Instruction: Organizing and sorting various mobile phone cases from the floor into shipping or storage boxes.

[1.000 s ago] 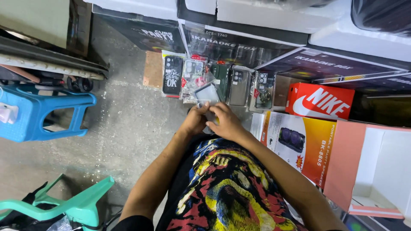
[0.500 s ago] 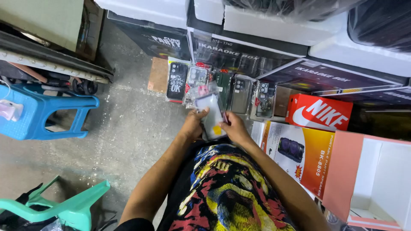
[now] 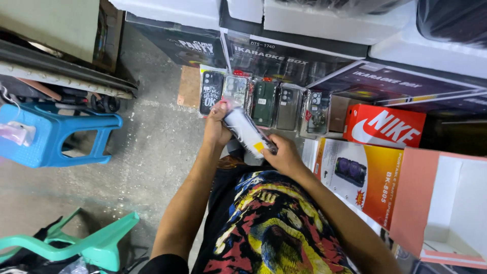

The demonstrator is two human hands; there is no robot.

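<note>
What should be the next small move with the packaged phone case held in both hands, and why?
Probably lower the packaged phone case toward the row of cases on the floor. The left hand has a grip on its upper end and the right hand on its lower end, so it hangs tilted just above that row.

Floor [image 3: 152, 152]: grey bare concrete, speckled and stained.
Left side: a blue plastic stool [image 3: 56, 137] stands on it; nearer, a green plastic stool [image 3: 86, 243] lies tilted.
Far edge: a row of packaged phone cases [image 3: 264, 101] leans against dark printed boxes [image 3: 274, 56], beside a small brown board [image 3: 188, 86].
Right side: a red shoebox [image 3: 385, 127], an orange-and-white speaker box [image 3: 355, 175] just beside it, and an open pink-walled box [image 3: 441, 203].
</note>
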